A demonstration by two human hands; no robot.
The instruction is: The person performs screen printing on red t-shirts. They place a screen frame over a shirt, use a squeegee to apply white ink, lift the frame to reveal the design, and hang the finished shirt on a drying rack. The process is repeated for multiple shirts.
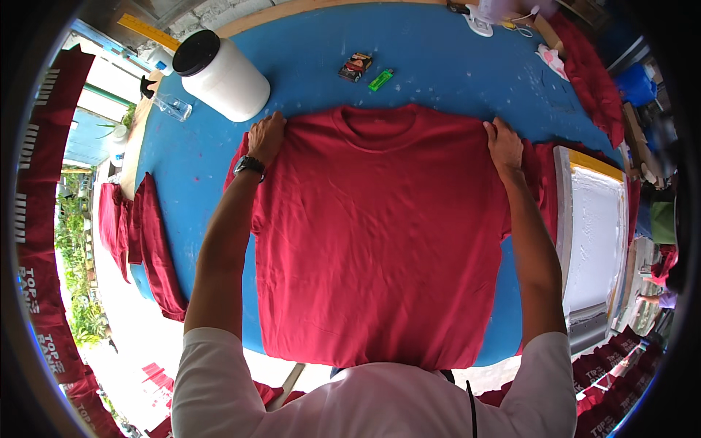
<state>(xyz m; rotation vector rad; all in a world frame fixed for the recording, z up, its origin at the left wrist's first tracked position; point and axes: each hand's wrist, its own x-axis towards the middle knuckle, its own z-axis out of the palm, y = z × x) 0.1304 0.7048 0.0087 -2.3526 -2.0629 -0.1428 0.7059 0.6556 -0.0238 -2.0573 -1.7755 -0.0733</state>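
Note:
A dark red T-shirt [380, 241] lies spread face up on the blue tabletop [314, 51], its collar toward the far side and its hem toward my body. My left hand [266, 139], with a black watch on the wrist, grips the shirt at its left shoulder. At the opposite shoulder my right hand [504, 148] is closed on the fabric, fingers bent over the seam. Slight wrinkles cross the shirt's front. Both sleeves hang outward beside my forearms, partly covered by them.
A white tub [230, 84] with a black lid stands far left, near a clear bottle [174, 107]. Beyond the collar lie a small dark pack [355, 66] and a green lighter [381, 79]. A framed screen [595, 233] rests at right over red cloth. More red cloth [157, 248] lies left.

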